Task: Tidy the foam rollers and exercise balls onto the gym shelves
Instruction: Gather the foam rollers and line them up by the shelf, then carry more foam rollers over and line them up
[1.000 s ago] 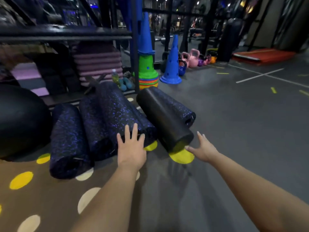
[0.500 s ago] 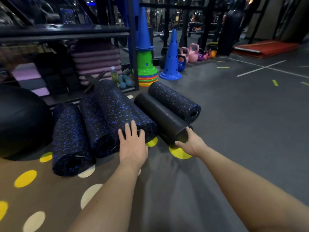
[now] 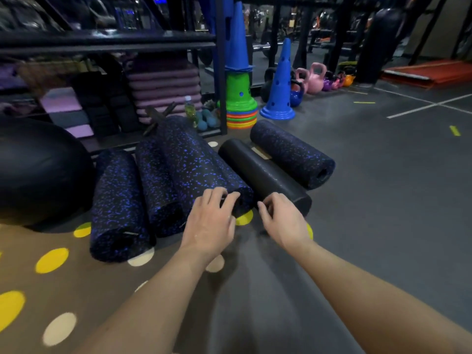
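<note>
Both hands have closed in: left hand (image 3: 212,221) now curls onto the speckled foam roller (image 3: 196,169), right hand (image 3: 283,221) loosely half-closed against the plain black foam roller (image 3: 260,172), pickup starting

Five foam rollers (image 3: 194,164) lie beside a black exercise ball (image 3: 35,169).

One wide-angle view only, worn on the head, looking forward and steeply down over both forearms. It sits close above the floor (image 3: 357,200), with the rollers (image 3: 194,172) near the frame's middle. The shelves (image 3: 107,42) fill the upper left, and the far gym bends away along the top edge.
</note>
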